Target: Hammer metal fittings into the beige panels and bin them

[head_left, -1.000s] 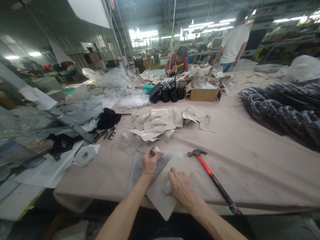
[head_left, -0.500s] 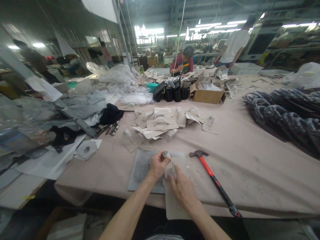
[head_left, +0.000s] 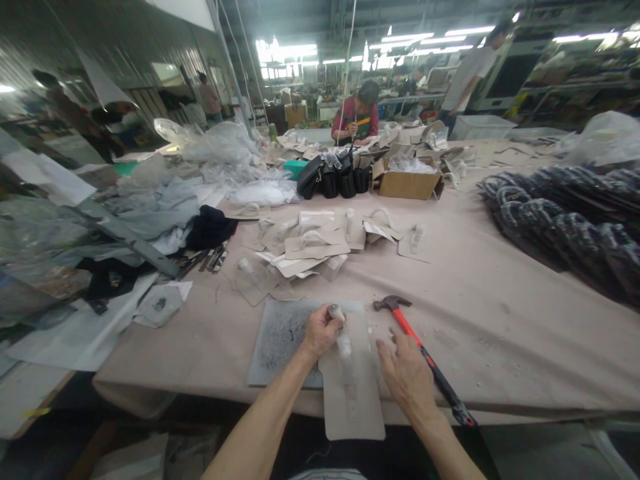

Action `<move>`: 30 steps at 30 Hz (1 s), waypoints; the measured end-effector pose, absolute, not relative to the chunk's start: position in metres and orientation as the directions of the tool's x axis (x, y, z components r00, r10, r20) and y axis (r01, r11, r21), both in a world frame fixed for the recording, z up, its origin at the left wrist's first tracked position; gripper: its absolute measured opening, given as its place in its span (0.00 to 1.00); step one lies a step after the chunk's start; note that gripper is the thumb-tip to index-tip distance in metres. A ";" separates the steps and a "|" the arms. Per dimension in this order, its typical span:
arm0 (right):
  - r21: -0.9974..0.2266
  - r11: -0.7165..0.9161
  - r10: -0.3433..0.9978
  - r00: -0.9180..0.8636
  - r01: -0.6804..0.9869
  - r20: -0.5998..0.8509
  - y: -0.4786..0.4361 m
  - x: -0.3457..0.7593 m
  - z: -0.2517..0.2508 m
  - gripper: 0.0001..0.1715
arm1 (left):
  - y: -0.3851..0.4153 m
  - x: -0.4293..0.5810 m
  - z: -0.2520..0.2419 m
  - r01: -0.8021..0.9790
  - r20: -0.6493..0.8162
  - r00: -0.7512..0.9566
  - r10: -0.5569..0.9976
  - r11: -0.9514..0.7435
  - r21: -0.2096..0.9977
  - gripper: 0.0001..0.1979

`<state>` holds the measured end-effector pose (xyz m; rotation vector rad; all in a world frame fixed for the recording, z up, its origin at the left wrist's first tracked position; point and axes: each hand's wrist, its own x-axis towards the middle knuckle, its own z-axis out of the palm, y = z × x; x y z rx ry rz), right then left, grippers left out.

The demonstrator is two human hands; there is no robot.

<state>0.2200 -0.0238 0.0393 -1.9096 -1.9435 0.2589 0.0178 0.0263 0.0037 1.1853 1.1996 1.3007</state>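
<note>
The beige panel (head_left: 363, 373) I am working with is flat and smooth, long in shape with rounded lower corners, and a wrapped handle (head_left: 346, 357) runs lengthwise over it, covered in cloudy whitish film that catches the light. I have the left hand (head_left: 323, 331) pinching the far end of that handle between thumb and fingers, its pale round tip poking out just past them. From the pinch, the panel stretches back toward the wearer, its near end hanging past the table edge. My right hand (head_left: 407, 373) has its fingers loosely spread and holds nothing I can see; its thumb tip sits just beside the panel's right edge. A speckled grey board (head_left: 277, 347) lies to the left of the left fingers and runs under the panel. Right of the right fingers, close by, is a red-and-black hammer (head_left: 443, 381), its head just beyond their tips. Farther out, ahead of both hands, I see a heap of similar panels (head_left: 317, 252) with wrapped handles.
</note>
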 end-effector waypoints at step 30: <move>-0.602 0.153 0.988 -0.138 0.783 0.072 -0.017 0.238 0.119 0.20 | 0.025 0.020 0.007 0.283 0.164 0.062 0.984 -0.175 0.943 0.07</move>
